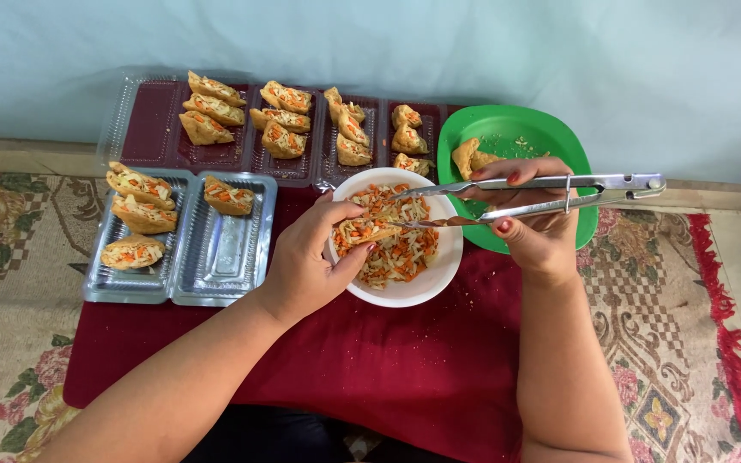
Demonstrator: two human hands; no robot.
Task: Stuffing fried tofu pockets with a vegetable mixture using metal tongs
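A: Setting: pale blue wall, patterned rug [10, 257] on the floor, a dark red cloth [388, 360] laid over it as the work surface

B: Hands?

A: Left hand [306, 261] is closed around a fried tofu pocket [366, 230], holding it over the rim of the white bowl [405, 291] of shredded carrot-and-cabbage filling. Right hand [533, 227] grips metal tongs [542, 195], tips nearly together at the pocket's opening, with a few shreds between them as far as I can tell

B: Step?

A: Judged as filling: the pocket is partly loaded. Next move likely calls for a steady left hand and tong tips pushing filling inward without tearing the skin

B: Surroundings?

A: Green plate [516, 129] behind the right hand holds one unfilled pocket [472, 156]. A clear tray [216, 257] at left holds four filled pockets, one compartment mostly empty. Further clear trays [156, 120] along the wall carry more filled pockets
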